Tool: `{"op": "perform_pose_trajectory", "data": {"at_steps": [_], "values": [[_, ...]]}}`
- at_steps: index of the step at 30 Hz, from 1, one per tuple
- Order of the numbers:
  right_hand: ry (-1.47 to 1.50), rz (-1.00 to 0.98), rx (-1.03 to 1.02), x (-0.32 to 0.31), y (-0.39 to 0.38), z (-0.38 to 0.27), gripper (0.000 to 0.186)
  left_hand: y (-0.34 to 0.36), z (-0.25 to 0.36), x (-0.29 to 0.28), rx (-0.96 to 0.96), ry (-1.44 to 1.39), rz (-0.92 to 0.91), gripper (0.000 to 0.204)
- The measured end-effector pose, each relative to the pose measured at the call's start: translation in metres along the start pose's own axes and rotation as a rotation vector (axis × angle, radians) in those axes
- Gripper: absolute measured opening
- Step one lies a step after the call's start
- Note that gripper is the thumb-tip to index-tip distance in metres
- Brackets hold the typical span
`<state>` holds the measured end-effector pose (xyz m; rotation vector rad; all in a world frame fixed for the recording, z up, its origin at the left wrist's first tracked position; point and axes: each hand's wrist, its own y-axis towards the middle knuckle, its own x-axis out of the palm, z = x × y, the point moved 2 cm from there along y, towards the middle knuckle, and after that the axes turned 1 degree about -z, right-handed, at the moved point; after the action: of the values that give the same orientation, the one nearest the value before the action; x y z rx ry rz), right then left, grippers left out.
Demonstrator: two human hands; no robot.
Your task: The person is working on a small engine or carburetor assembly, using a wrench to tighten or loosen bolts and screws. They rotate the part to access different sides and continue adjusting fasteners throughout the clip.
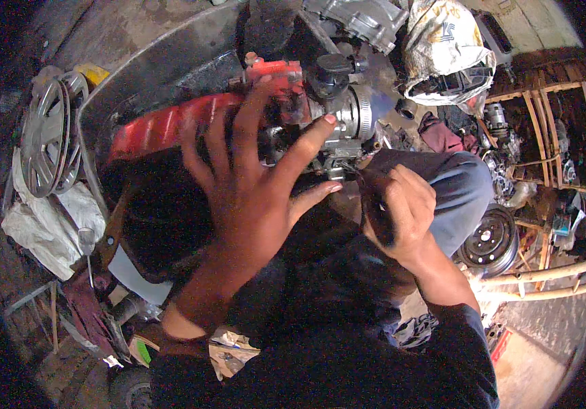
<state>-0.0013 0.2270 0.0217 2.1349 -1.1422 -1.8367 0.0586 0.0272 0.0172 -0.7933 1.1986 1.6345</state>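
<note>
A red metal engine part [170, 126], ribbed like an intake manifold, lies in front of me. At its right end is a silver metal assembly [354, 112] that looks like a throttle body or carburetor, with a round ribbed ring and a black cap-like piece [332, 73] on top. My left hand [252, 180] spreads over the red part, its fingers apart, the index fingertip and thumb at the silver assembly. Close to the assembly's lower right side, my right hand [402, 208] is closed; whatever its fingers pinch is dark and mostly hidden.
A large dark curved panel [163, 58] surrounds the work. Silver wheel covers [44, 136] and a white sack [54, 221] sit left. Behind are a metal casing [361, 20] and a white bag [443, 48]. A steel wheel [489, 238] and wooden rack [545, 136] stand right.
</note>
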Motion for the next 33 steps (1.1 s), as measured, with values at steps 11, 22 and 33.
{"op": "perform_pose_trajectory", "data": {"at_steps": [11, 22, 33], "values": [[0.030, 0.217, -0.057, 0.020, -0.001, 0.001, 0.030, 0.002, -0.002, 0.003, 0.017, -0.024, 0.058, 0.075], [0.305, 0.186, 0.602, -0.001, -0.009, -0.019, 0.007, 0.000, -0.008, -0.003, 0.012, -0.072, 0.016, 0.077], [0.278, 0.172, 0.413, 0.009, -0.014, -0.041, 0.015, -0.022, -0.014, -0.007, 0.247, -0.315, 0.202, 0.047]]}}
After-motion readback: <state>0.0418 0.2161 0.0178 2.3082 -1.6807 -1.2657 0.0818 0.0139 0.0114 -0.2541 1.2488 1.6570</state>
